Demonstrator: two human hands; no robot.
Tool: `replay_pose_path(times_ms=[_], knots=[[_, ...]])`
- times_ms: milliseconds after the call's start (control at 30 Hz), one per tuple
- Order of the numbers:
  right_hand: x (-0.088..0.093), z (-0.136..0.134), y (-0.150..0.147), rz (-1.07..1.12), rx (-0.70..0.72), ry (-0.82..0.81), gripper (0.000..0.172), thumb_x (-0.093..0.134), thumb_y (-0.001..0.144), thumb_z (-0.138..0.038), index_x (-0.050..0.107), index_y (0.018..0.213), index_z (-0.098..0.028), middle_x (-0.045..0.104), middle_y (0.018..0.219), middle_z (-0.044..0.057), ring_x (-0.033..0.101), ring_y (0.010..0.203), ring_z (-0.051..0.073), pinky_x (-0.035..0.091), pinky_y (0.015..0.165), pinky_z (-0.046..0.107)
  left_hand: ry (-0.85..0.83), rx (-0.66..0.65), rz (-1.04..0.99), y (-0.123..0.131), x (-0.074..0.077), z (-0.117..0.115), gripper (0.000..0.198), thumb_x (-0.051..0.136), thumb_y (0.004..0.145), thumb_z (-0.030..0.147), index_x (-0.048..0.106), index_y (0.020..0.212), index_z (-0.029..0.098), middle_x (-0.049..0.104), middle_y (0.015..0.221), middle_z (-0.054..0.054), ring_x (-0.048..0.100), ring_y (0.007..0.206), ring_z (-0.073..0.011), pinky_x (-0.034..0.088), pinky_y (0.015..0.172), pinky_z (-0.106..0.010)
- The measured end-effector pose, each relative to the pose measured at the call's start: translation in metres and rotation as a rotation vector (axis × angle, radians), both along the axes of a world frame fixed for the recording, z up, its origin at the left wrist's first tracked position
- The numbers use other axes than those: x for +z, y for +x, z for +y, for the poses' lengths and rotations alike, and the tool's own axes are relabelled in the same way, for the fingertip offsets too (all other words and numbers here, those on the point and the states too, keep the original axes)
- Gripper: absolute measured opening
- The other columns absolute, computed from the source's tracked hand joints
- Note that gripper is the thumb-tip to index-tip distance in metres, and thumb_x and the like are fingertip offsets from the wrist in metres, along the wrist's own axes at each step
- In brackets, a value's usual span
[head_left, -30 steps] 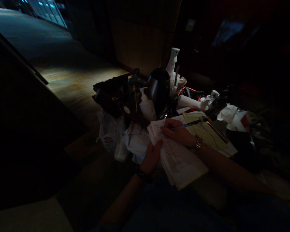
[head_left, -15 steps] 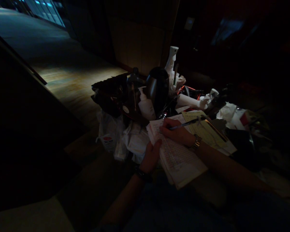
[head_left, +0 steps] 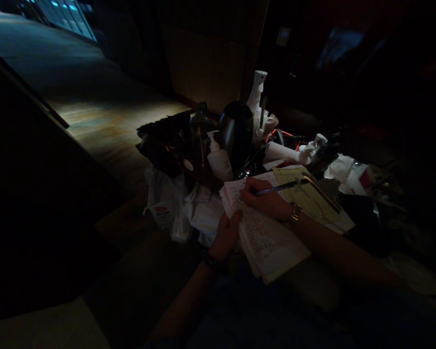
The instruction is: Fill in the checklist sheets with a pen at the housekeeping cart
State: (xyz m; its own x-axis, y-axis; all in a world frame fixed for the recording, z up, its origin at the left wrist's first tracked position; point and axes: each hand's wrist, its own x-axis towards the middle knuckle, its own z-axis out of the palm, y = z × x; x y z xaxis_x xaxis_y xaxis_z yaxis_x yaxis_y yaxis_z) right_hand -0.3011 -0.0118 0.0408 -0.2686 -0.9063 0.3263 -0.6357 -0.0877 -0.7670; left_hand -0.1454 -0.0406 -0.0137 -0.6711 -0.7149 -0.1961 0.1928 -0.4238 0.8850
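Observation:
My left hand [head_left: 225,237] grips the lower left edge of a stack of printed grid sheets [head_left: 272,247], thumb on top and the other fingers hidden beneath. A pen [head_left: 281,187] is pinched in my right hand [head_left: 267,199], which rests on the upper part of the top sheet. The pen's tip is hidden by my fingers, and its back end points right. Beyond my right wrist lies a yellowish form sheet [head_left: 308,198] with a dark, thin strip across it. The writing on the papers is too dim to read.
Behind the papers stand a white pump bottle [head_left: 220,162], a dark kettle [head_left: 236,131] and a white spray bottle [head_left: 257,92]. Another white bottle [head_left: 287,152] lies on its side. Plastic bags [head_left: 163,198] hang at the left. A carpeted corridor [head_left: 94,116] stretches away at upper left.
Almost nothing differs. The whole view has shifted very slightly, while both hands keep their hold on the sheets and the pen.

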Motion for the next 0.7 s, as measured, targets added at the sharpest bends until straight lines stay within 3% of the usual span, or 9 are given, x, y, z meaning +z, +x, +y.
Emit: replay_pose_path(times_ms=[367, 567, 700], knots=[[0.0002, 0.0005, -0.0022, -0.054, -0.008, -0.004, 0.022, 0.055, 0.081, -0.035, 0.047, 0.066, -0.020, 0.050, 0.057, -0.003, 0.042, 0.056, 0.012, 0.033, 0.054, 0.025, -0.016, -0.011, -0.015, 0.0012, 0.0051, 0.0010, 0.050, 0.066, 0.083, 0.048, 0.065, 0.117, 0.011, 0.074, 0.110, -0.013, 0.068, 0.103, -0.0281, 0.054, 0.085, -0.033], [-0.0002, -0.0003, -0.0014, 0.027, 0.004, -0.021, 0.020, 0.055, 0.078, -0.032, 0.046, 0.065, -0.020, 0.048, 0.060, -0.003, 0.041, 0.059, 0.012, 0.032, 0.057, 0.025, -0.039, -0.004, -0.018, 0.0008, -0.0038, -0.0017, 0.046, 0.064, 0.088, 0.047, 0.065, 0.120, 0.014, 0.072, 0.117, -0.012, 0.065, 0.114, -0.0291, 0.052, 0.096, -0.037], [0.0027, 0.0024, 0.0010, -0.001, 0.006, -0.010, 0.021, 0.053, 0.079, -0.034, 0.047, 0.066, -0.020, 0.049, 0.060, -0.002, 0.040, 0.059, 0.012, 0.031, 0.056, 0.026, -0.037, -0.050, 0.004, -0.0015, -0.0017, -0.0017, 0.041, 0.059, 0.092, 0.044, 0.064, 0.121, 0.016, 0.072, 0.119, -0.008, 0.066, 0.112, -0.0272, 0.052, 0.099, -0.036]])
